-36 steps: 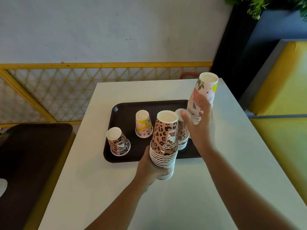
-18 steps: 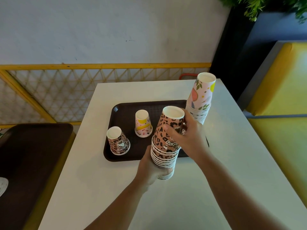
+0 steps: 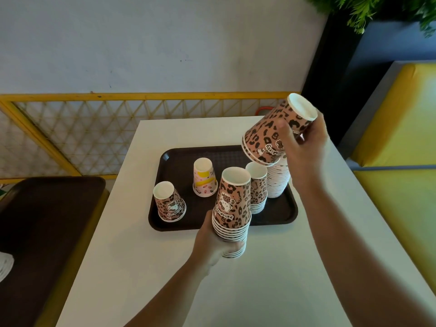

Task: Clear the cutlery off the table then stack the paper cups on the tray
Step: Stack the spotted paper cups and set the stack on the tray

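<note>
A dark brown tray (image 3: 179,223) lies on the white table (image 3: 271,279). My left hand (image 3: 212,244) grips a stack of upside-down leopard-print cups (image 3: 232,208) above the tray's near edge. My right hand (image 3: 304,147) holds a couple of leopard-print cups (image 3: 266,135), tilted, over the tall stack of cups (image 3: 278,182) at the tray's right. A shorter leopard stack (image 3: 258,190) stands beside it. A single leopard cup (image 3: 168,202) and a pink and yellow cup (image 3: 204,178) stand upside down on the tray's left part.
A yellow lattice railing (image 3: 94,128) runs behind the table. A dark tabletop (image 3: 42,223) sits to the left, a yellow bench (image 3: 398,128) to the right. Green plant leaves (image 3: 368,10) hang at the top right.
My right hand took the top cups off the stack in my left hand and lifted them up and right, over the tall stack. The left-hand stack is shorter.
</note>
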`<state>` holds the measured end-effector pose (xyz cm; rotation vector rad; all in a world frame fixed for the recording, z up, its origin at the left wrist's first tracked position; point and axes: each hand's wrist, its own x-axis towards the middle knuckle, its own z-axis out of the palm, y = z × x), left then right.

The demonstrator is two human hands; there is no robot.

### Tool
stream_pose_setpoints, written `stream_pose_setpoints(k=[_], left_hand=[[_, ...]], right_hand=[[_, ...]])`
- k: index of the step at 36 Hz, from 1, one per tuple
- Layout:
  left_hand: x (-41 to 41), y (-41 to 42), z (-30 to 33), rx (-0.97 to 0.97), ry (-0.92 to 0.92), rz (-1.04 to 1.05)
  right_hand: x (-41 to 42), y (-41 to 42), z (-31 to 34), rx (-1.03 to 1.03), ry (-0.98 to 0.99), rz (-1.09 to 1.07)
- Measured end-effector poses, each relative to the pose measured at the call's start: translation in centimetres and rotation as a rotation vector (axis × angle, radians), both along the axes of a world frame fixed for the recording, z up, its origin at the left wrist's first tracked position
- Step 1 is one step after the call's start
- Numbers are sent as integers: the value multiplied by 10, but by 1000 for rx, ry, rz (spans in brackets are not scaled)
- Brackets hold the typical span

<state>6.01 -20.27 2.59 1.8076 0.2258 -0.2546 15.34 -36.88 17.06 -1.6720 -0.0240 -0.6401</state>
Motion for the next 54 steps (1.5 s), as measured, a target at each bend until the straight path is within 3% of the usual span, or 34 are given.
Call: stream_pose_setpoints(k=[11, 16, 19, 24, 38, 44, 49, 54], left_hand=[[3, -3, 1, 30, 8, -18], [3, -4, 1, 20, -2, -17], [3, -3, 0, 11, -22, -5], [4, -4, 0, 2, -32, -4], [-1, -5, 1, 26, -34, -10], [-1, -3, -1, 23, -18, 10], [-1, -2, -3, 44, -2, 9], [1, -3, -2, 43, -1, 5]], right_hand=[[1, 4, -63, -298, 209, 25], [-19, 8, -56, -278, 113, 16], [-28, 12, -51, -318, 79, 154], [-38, 22, -58, -417, 232, 346], [-38, 22, -51, -310, 187, 243], [-29, 17, -30, -104, 134, 230], [-7, 1, -4, 18, -6, 82], [13, -5, -9, -27, -41, 6]])
